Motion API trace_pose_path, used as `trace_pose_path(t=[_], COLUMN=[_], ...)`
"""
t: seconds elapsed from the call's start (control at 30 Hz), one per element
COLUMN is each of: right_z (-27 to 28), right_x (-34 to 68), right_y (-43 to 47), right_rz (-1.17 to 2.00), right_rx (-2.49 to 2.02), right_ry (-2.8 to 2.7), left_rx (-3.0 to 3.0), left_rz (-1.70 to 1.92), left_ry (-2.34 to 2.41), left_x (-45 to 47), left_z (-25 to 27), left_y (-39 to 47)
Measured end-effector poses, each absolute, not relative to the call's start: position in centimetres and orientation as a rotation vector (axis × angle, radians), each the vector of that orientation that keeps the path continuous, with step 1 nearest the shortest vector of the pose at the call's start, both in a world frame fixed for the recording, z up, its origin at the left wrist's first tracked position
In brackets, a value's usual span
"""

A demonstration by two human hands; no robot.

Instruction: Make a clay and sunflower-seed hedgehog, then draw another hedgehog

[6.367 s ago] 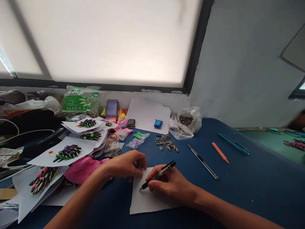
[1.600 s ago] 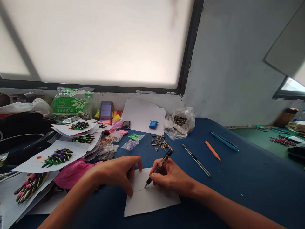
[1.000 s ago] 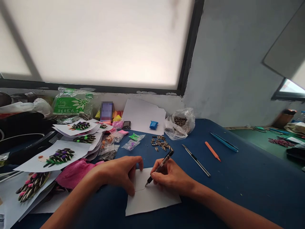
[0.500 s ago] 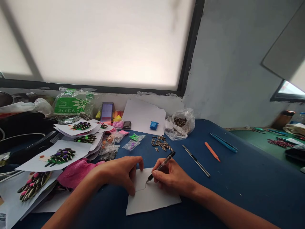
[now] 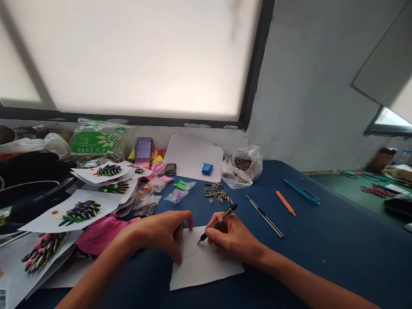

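A white sheet of paper (image 5: pixel 206 272) lies on the blue table, with a thin curved dark line drawn on its left part. My right hand (image 5: pixel 233 238) is closed around a black pen (image 5: pixel 222 221), whose tip touches the paper at the upper end of that line. My left hand (image 5: pixel 169 234) rests at the paper's upper left, thumb and fingers apart, steadying the sheet against the table. Sunflower seeds (image 5: pixel 218 194) lie loose just beyond the paper.
To the right lie a craft knife (image 5: pixel 264 216), an orange pen-like stick (image 5: pixel 286 204) and blue tweezers (image 5: pixel 301 192). Sheets with seed-covered figures (image 5: pixel 80 213) are piled at left. At the back are a bag of seeds (image 5: pixel 243 167), a blue packet (image 5: pixel 207 168) and small clay packets (image 5: pixel 182 185).
The pen tip has moved slightly upward, and the drawn line has grown a little longer. My left hand has stayed in place on the paper.
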State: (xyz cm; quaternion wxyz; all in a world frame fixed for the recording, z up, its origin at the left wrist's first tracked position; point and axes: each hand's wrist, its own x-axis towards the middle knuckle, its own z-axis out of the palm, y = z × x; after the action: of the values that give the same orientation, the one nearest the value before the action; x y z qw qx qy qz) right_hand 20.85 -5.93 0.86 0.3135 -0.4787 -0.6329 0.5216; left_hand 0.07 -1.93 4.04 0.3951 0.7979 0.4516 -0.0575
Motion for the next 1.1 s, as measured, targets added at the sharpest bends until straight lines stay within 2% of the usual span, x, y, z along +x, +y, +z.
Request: trace_pose_path(t=[1.1], right_z=[1.27], right_x=[21.78], right_y=[-6.27], right_rz=[1.294], right_rx=[-1.344], right_ry=[-1.691], left_rx=[2.010], left_rz=[-0.159], left_ry=[1.172], left_x=[0.23], left_z=[4.38], left_y=[-2.19])
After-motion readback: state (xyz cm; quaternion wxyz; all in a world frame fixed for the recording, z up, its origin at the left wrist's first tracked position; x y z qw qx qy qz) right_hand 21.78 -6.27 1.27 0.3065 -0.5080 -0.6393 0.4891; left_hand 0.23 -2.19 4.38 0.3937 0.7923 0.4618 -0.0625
